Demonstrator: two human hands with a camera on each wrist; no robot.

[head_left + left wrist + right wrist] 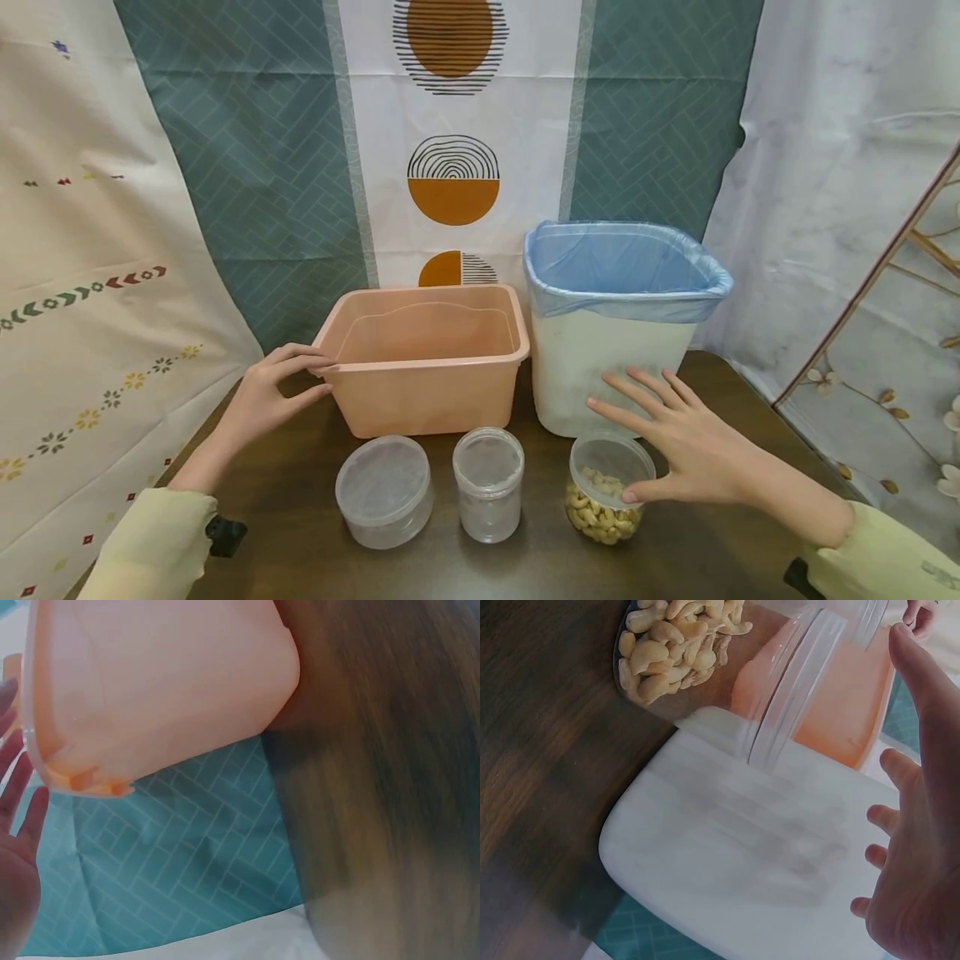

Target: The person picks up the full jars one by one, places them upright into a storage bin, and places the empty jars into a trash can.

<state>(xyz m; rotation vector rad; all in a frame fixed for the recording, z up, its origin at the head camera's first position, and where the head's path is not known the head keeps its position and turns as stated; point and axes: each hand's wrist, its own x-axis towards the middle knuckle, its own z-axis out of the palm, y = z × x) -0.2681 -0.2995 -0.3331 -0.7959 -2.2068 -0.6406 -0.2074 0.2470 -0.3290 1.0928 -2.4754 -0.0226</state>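
Note:
My left hand (273,396) is at the left front corner of a peach plastic tub (420,400), its straight fingers right at the rim. The left wrist view has the same hand (19,825) beside the tub's corner (172,682). Fingers spread, my right hand (686,446) hovers over a clear lidded jar (611,492) that is partly filled with cashews (600,512). Seen from the right wrist, the jar's lid (799,690) lies just off the thumb, and the cashews (675,645) sit at its bottom.
A white bin (607,358) with a blue liner bag (622,271) stands behind the jar. Left of the jar are a slim clear container (489,487) and a wide, low one (386,492), both lidded, on the dark wooden table (540,567). Patterned cloth (277,167) hangs behind.

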